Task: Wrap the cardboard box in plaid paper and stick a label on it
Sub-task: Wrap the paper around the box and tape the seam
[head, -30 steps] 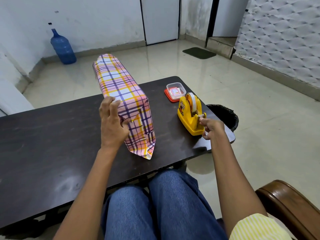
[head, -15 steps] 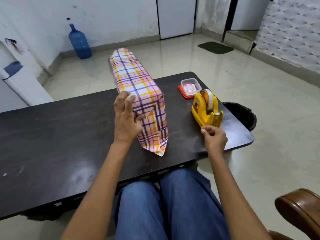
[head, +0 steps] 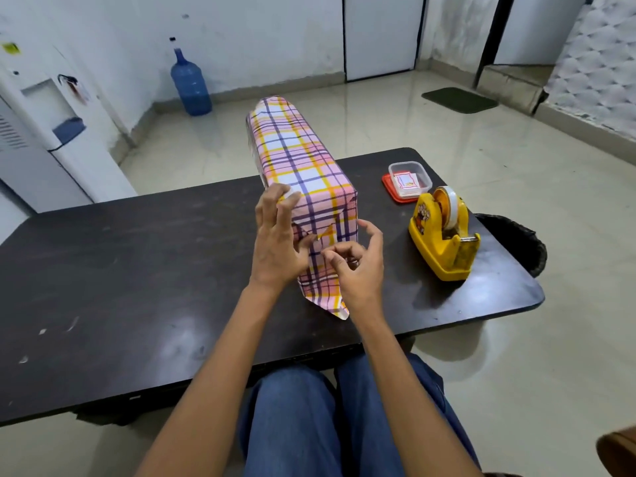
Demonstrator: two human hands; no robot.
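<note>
The long box wrapped in pink, yellow and purple plaid paper (head: 299,156) lies on the dark table (head: 137,270), its near end facing me with a pointed flap hanging at the bottom. My left hand (head: 275,246) presses on the left corner of that end, fingers on the top edge and thumb on the folded paper. In front of the end face, my right hand (head: 361,270) pinches what looks like a small strip of clear tape between thumb and forefinger. A small clear container holding labels (head: 407,180) sits on a red lid at the back right.
A yellow tape dispenser (head: 444,235) stands right of the box near the table's right edge. A black bin (head: 516,239) sits on the floor beyond that edge. A blue water bottle (head: 191,84) and a white water dispenser (head: 44,132) stand far left.
My right hand left the tape dispenser and came across to the near end of the box. My left hand shifted from the box's side to the end corner.
</note>
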